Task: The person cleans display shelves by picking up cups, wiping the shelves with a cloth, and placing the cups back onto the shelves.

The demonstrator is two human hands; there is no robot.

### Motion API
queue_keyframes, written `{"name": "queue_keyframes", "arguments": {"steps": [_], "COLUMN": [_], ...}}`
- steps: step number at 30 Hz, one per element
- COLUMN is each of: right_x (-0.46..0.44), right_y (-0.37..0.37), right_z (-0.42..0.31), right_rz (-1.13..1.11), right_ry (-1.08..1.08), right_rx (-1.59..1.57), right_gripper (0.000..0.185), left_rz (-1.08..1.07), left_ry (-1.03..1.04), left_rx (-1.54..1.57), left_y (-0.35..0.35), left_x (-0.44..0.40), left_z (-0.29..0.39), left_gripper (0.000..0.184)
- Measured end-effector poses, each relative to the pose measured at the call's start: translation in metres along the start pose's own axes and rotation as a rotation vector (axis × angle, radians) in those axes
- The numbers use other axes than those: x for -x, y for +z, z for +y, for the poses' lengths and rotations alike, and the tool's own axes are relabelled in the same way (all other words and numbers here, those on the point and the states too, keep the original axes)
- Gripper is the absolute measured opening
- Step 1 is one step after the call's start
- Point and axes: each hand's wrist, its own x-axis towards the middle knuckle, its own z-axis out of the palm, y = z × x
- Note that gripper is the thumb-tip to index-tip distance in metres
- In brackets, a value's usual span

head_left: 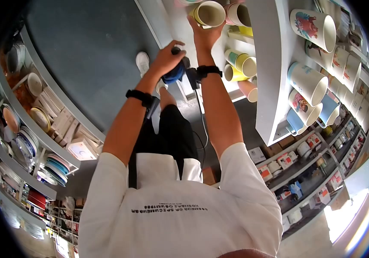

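Note:
My right hand (206, 35) is wrapped round a pale cup (210, 13) with a yellow cup edge showing beside it, above a white shelf. Next to it sit a pink cup (238, 14) and other cups. My left hand (166, 59) is closed around a dark object with a rounded end; what it is I cannot make out. A blue item (174, 74) shows just below that hand. Both wrists wear black bands, with dark devices near them and a cable hanging down.
Yellow and patterned cups (247, 65) lie on the shelf near my right wrist. Large printed cups (313, 29) line a white shelf (269, 86) at right. Stacked plates and bowls (55, 168) fill shelves at left. My shoe (142, 63) rests on the dark floor.

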Motion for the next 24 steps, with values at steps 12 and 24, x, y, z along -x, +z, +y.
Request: {"name": "queue_keyframes", "arguments": {"steps": [12,24], "right_x": [0.097,0.041], "right_y": [-0.150,-0.218], "right_z": [-0.019,-0.001], "right_rz": [0.181,-0.135], "right_ry": [-0.092,0.107], "right_rx": [0.848,0.897], "right_gripper": [0.074,0.108], "left_rz": [-0.376,-0.238], "left_ry": [0.246,0.318], "left_rx": [-0.160,-0.612], "left_y": [0.021,0.144], "left_x": [-0.022,-0.033], "left_z": [0.048,0.067], "left_gripper": [0.046,0.087]}}
